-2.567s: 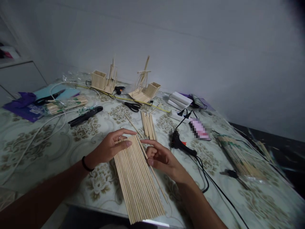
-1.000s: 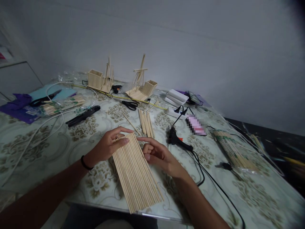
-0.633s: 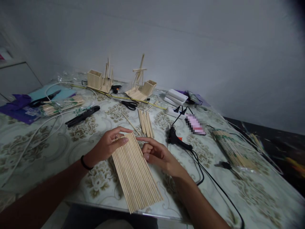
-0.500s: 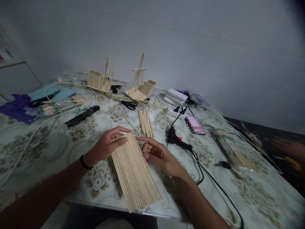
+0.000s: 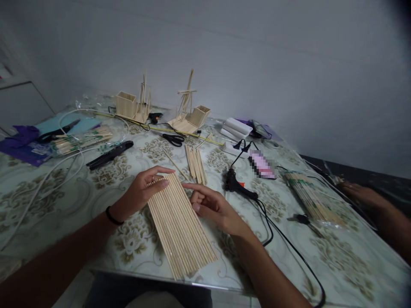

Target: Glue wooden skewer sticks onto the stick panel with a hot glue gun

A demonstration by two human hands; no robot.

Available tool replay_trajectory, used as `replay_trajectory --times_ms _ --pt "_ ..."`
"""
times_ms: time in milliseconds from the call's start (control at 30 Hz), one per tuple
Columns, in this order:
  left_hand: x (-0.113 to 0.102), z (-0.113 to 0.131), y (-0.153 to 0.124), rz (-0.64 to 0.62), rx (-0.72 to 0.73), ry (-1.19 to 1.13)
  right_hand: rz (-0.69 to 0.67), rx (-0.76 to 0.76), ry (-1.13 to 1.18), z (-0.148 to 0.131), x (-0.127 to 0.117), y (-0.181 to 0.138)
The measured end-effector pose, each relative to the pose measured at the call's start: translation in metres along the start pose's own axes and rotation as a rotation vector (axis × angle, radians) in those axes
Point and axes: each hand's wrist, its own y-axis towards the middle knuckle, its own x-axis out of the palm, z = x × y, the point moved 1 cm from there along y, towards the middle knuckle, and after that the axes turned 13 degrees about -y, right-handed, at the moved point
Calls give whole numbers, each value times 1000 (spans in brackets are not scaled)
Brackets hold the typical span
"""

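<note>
A flat panel of wooden sticks laid side by side [image 5: 183, 231] slants across the near part of the table. My left hand [image 5: 149, 186] grips its far end, thumb on top and fingers over the far edge. Along the panel's right edge is my right hand [image 5: 213, 207], its index finger stretched to the far corner, the other fingers curled and the thumb against the side. Just beyond them lies a bundle of loose sticks [image 5: 195, 164], with a single stick [image 5: 176, 164] to its left. A black glue gun [image 5: 239, 188] rests to the right of my right hand.
Two stick models [image 5: 126, 105] [image 5: 188, 122] stand by the wall. Scissors [image 5: 173, 140], a black stapler-like tool [image 5: 110, 155], a power strip [image 5: 236, 149], a phone [image 5: 261, 164], bagged sticks [image 5: 311, 196] and keys [image 5: 303, 220] surround the work. Another person's hand [image 5: 361, 194] is at right.
The other person's hand and forearm have come further into view at the right edge. My hands keep the same hold on the panel; the whole view has shifted slightly.
</note>
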Motion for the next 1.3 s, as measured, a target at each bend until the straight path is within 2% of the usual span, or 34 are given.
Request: replay_trajectory --times_ms 100,200,367,533,700,1067,1300 --pt "-1 1 1 16 13 -3 28 -3 -12 -1 -1 1" --pt "-6 3 4 61 39 -42 146 13 -65 0 -6 3" --pt "-15 7 12 208 130 -145 346 15 -144 5 -21 4" --pt "-19 10 17 333 200 -167 473 -40 -136 11 -31 1" --pt "-21 7 19 411 241 -163 505 -85 -91 12 -32 1" --pt "-25 2 18 450 278 -97 502 -78 28 11 -24 5" --pt "-24 0 19 454 294 -98 528 -73 14 15 -23 4"
